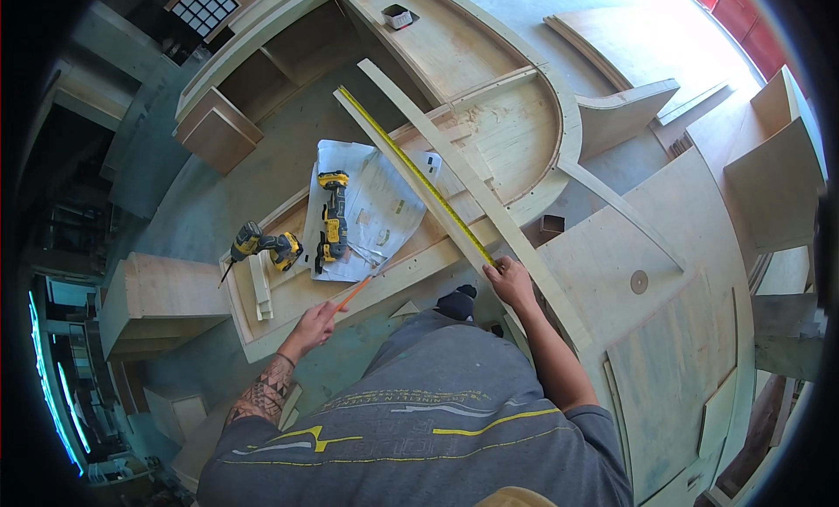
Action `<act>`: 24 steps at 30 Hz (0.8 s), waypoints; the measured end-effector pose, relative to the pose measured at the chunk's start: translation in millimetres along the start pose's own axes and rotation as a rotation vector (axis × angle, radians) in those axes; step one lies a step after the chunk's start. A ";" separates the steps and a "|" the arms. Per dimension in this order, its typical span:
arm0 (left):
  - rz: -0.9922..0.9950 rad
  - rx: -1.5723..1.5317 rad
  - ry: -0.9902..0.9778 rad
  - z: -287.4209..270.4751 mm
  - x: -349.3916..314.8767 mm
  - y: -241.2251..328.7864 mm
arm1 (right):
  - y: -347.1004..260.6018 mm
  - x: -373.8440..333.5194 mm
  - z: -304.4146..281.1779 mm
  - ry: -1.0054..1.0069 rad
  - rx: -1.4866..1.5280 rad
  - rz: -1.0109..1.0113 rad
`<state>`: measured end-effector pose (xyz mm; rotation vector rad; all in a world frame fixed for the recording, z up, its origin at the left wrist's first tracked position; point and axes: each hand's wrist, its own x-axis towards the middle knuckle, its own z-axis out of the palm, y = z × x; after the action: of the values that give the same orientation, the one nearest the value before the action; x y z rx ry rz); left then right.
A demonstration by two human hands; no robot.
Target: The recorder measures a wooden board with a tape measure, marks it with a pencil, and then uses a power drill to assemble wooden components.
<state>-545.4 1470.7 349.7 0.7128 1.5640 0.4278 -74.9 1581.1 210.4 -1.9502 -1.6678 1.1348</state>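
Note:
My right hand (509,281) is closed at the near end of a yellow tape measure (415,182), whose blade runs out along a long pale wooden strip (391,159). The tape's case does not show. A second wooden strip (472,182) lies just right of it, slightly splayed. My left hand (316,326) grips a thin orange pencil (354,295), pointing up and right near the front edge of a wooden frame (411,280). Past the pencil, a yellow-and-black cordless power tool (333,218) rests on white paper sheets (384,217). Left of it lies a cordless drill (265,246).
A curved plywood counter (568,127) sweeps around the far side, with a small box (398,17) on it. Plywood panels (669,332) lie at the right. A wooden cabinet piece (166,297) stands at the left. Short wood offcuts (261,287) sit by the drill.

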 end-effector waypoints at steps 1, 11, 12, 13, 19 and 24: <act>0.100 0.072 -0.004 8.7 29.2 14.7 | -0.1 -0.3 0.9 0.013 -0.004 0.004; 0.230 -0.142 0.307 149.5 321.1 117.4 | -12.8 -6.8 2.3 0.037 -0.068 0.054; 0.265 -0.121 0.280 151.6 331.0 117.8 | -14.3 -10.4 2.5 0.031 -0.068 0.079; 0.172 -0.260 0.263 151.1 339.7 118.5 | -15.8 -12.1 2.8 0.025 -0.038 0.112; 0.111 -0.473 0.222 135.7 382.3 123.7 | -14.4 -29.6 0.3 0.158 0.029 0.164; 0.072 -0.547 0.216 98.3 410.3 148.5 | 8.4 -74.0 -28.7 0.128 0.002 0.309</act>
<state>-422.8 1838.3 126.3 0.3047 1.5233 0.9669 -47.6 1516.6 248.5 -2.2832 -1.3319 1.0849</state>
